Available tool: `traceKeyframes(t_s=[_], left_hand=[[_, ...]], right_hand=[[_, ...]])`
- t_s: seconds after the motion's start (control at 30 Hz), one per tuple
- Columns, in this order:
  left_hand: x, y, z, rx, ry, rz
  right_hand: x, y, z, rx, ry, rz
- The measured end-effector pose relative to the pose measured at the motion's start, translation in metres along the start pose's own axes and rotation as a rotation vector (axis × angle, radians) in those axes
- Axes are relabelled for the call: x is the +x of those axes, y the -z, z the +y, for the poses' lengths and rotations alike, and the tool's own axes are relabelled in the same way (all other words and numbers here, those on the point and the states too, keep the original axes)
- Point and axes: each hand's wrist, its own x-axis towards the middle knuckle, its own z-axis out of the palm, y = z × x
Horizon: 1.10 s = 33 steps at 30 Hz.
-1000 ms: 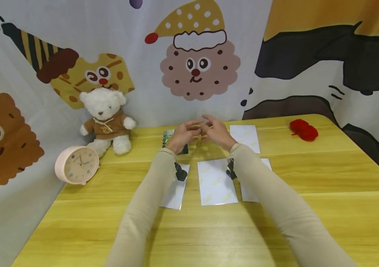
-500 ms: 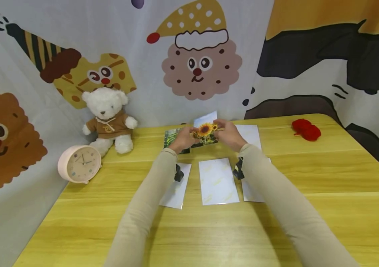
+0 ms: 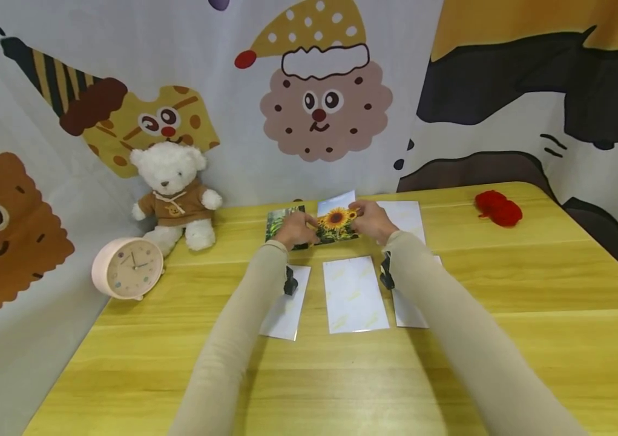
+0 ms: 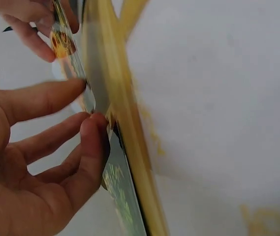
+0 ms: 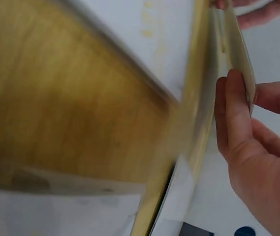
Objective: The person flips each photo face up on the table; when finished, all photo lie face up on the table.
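A sunflower photo card [image 3: 336, 219] stands tilted at the back of the table, picture side showing in the head view. At its right edge my right hand [image 3: 374, 220] pinches it; in the right wrist view, fingers [image 5: 237, 105] lie on its pale back and the thumb on the other face. My left hand [image 3: 296, 229] holds the card's lower left corner between thumb and fingers, seen in the left wrist view [image 4: 46, 147]. Beneath and beside the left hand lies a green-patterned photo card [image 3: 281, 219], partly covered by it.
White face-down cards lie around: one back right [image 3: 404, 217], one front middle [image 3: 356, 295], one front left [image 3: 289, 309], one front right [image 3: 409, 312], partly under the sleeve. A teddy bear [image 3: 175, 200], pink alarm clock [image 3: 129, 268] and red fuzzy object [image 3: 498, 208] stand on the table [image 3: 330, 387].
The hands were close together with the card's picture out of sight; they have since moved apart, and the sunflower face came into view. Over the last half second the card lowered slightly.
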Motion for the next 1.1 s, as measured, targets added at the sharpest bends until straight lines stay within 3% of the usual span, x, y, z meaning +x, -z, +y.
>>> traceKeyframes(t_s=[0.27,0.43,0.63,0.77,0.97,1.1], left_hand=[[0.004,-0.001,0.002,0.179,-0.004,-0.021],[0.0,-0.001,0.006,0.328,-0.029,-0.014],[0.0,-0.002,0.008,0.466,-0.052,-0.018],[0.0,-0.003,0.009,0.484,-0.068,-0.02],[-0.001,-0.003,0.008,0.471,-0.073,-0.016],[-0.004,-0.001,0.01,0.353,-0.062,0.041]], right_hand=[[0.011,-0.012,-0.005,-0.472,0.057,0.018],[0.013,-0.021,-0.011,-0.665,0.098,-0.012],[0.01,-0.028,-0.016,-0.71,0.042,-0.053],[0.008,-0.026,-0.017,-0.702,0.026,-0.064],[0.004,-0.025,-0.017,-0.706,0.038,-0.068],[0.0,-0.02,-0.021,-0.686,0.031,-0.076]])
